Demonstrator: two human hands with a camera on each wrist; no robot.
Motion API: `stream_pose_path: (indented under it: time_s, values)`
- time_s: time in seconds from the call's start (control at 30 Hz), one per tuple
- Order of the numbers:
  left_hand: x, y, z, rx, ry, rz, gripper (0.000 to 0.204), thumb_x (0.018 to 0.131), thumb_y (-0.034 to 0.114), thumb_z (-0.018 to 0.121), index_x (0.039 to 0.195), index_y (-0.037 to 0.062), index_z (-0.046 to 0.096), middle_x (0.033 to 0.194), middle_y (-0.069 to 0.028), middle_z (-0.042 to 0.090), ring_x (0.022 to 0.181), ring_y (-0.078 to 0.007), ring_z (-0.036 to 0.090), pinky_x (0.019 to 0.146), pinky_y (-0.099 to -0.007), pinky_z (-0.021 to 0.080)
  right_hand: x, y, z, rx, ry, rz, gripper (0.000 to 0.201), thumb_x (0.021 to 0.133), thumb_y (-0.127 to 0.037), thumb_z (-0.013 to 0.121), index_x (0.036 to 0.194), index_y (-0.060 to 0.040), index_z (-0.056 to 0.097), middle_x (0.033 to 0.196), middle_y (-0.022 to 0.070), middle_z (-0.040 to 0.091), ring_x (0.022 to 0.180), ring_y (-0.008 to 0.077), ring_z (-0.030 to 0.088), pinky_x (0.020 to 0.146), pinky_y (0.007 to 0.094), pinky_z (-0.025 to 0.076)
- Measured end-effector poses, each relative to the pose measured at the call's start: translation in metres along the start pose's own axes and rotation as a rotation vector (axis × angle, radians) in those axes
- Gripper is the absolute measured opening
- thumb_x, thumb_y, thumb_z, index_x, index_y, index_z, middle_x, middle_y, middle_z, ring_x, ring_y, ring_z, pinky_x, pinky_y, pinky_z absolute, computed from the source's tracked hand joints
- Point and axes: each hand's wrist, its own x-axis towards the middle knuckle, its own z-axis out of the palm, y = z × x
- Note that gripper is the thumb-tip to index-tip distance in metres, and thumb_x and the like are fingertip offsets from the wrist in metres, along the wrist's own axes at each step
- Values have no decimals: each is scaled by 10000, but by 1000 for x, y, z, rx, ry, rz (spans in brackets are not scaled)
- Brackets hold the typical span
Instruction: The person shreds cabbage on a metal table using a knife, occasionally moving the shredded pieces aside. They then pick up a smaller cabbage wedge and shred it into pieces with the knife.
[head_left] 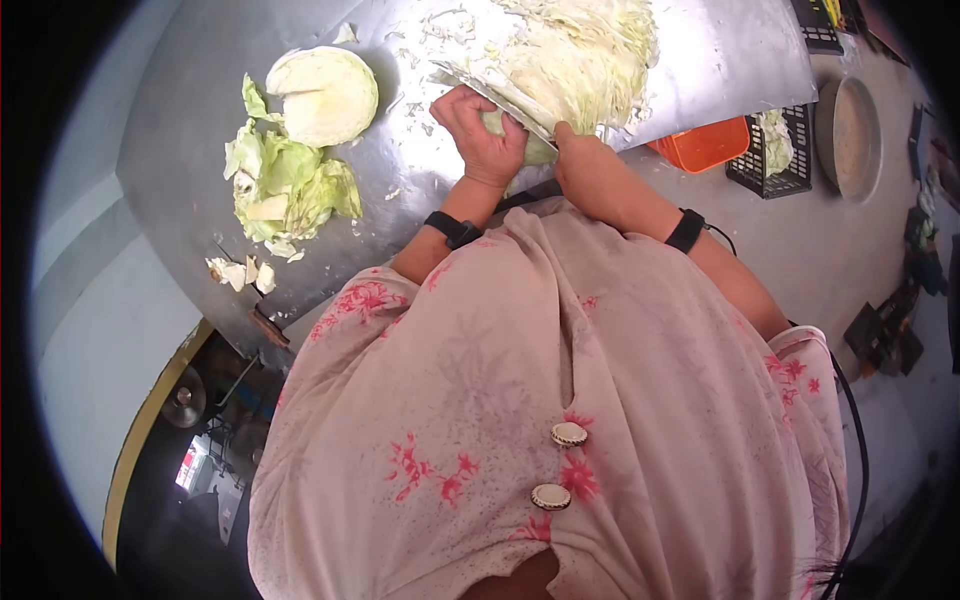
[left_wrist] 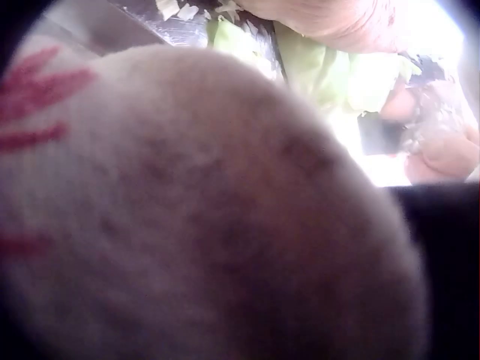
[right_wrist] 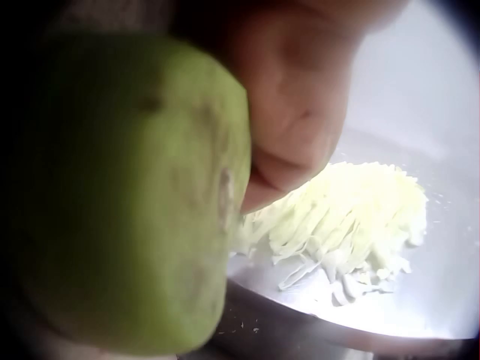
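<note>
My left hand (head_left: 485, 145) grips a pale green cabbage piece (head_left: 541, 152), fingers bent and thumb against it, close beside the blade. With my right hand (head_left: 592, 172) I hold a long knife (head_left: 503, 103) by its handle end; its blade slants across the cabbage piece. Shredded cabbage (head_left: 590, 60) lies heaped on the far side of the blade, also bright in the right wrist view. A smooth green rounded surface (right_wrist: 180, 210) fills the left of that view, in front of my right fingers. Patterned cloth (left_wrist: 210, 202) hides most of the left wrist view.
A cut cabbage half (head_left: 345, 100) and loose outer leaves (head_left: 300, 195) lie on the metal table (head_left: 400, 215) to the left, with trimmed stem bits (head_left: 240, 272) near its edge. Right of it stand an orange container (head_left: 708, 146), a black crate (head_left: 790, 182) and a round pan (head_left: 852, 140).
</note>
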Motion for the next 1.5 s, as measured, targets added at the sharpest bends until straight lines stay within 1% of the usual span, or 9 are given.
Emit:
stream_pose_path:
  time_s: [0.33, 0.43, 0.63, 0.83, 0.87, 0.97, 1.1, 1.37, 1.5]
  values:
    - [2, 1, -1, -25, -15, -1, 307, 797, 286, 627, 905, 65, 444, 1000, -151, 446, 982, -307, 398, 900, -444, 312, -21, -7, -19, 9, -81, 38, 172, 816, -8, 544, 939, 98, 484, 801, 355, 618, 810, 491, 634, 730, 512, 510]
    - [-1, 0, -1, -5, -4, -1, 304, 799, 292, 621, 908, 69, 445, 1007, -154, 448, 981, -306, 397, 901, -448, 309, -4, 8, 3, -33, 30, -3, 169, 807, -7, 552, 927, 94, 488, 793, 349, 619, 810, 486, 636, 722, 509, 513]
    - [2, 0, -1, -54, -12, -10, 276, 778, 264, 604, 905, 74, 450, 1017, -158, 447, 974, -311, 395, 902, -455, 304, 18, 5, 3, -31, 61, -48, 171, 810, -26, 555, 915, 95, 496, 792, 347, 619, 802, 472, 640, 705, 500, 520]
    - [0, -1, -1, -50, -18, -10, 270, 758, 239, 603, 905, 71, 450, 1029, -162, 448, 970, -314, 391, 900, -463, 305, -8, 26, -3, 15, 37, -15, 158, 834, -26, 510, 957, 70, 487, 791, 351, 595, 812, 504, 600, 717, 519, 479]
    - [0, 0, -2, -56, -23, -21, 261, 750, 216, 604, 899, 70, 448, 1027, -162, 448, 972, -318, 389, 898, -462, 311, -7, 23, -2, -37, 3, 52, 166, 834, -46, 549, 932, 82, 513, 806, 336, 623, 834, 487, 627, 749, 506, 511]
    - [3, 2, -3, -95, -28, -37, 247, 740, 188, 601, 894, 71, 448, 1022, -161, 448, 973, -322, 387, 895, -455, 318, -5, 28, -4, -9, 84, -49, 156, 838, -48, 542, 917, 84, 514, 801, 335, 621, 830, 485, 624, 746, 510, 508]
    - [8, 3, -7, -95, -56, 3, 247, 720, 165, 606, 887, 74, 449, 1011, -148, 454, 962, -318, 393, 891, -448, 321, -3, 32, -11, 31, 136, -29, 171, 839, -57, 539, 918, 91, 512, 787, 339, 612, 810, 481, 621, 729, 510, 504]
    - [24, 5, -40, -127, -307, 0, 271, 720, 106, 694, 923, 82, 516, 1060, -132, 494, 1017, -313, 440, 931, -413, 383, -4, 36, -19, 37, 93, -52, 203, 839, -98, 552, 922, 84, 519, 812, 333, 619, 805, 472, 623, 731, 488, 507]
    - [31, 9, -63, -230, -426, -80, 308, 753, 76, 686, 1032, 70, 555, 1155, -126, 534, 1132, -294, 499, 1015, -377, 386, -7, 34, -21, 11, 58, -83, 250, 833, -119, 573, 972, 81, 520, 863, 331, 624, 859, 459, 624, 761, 470, 503]
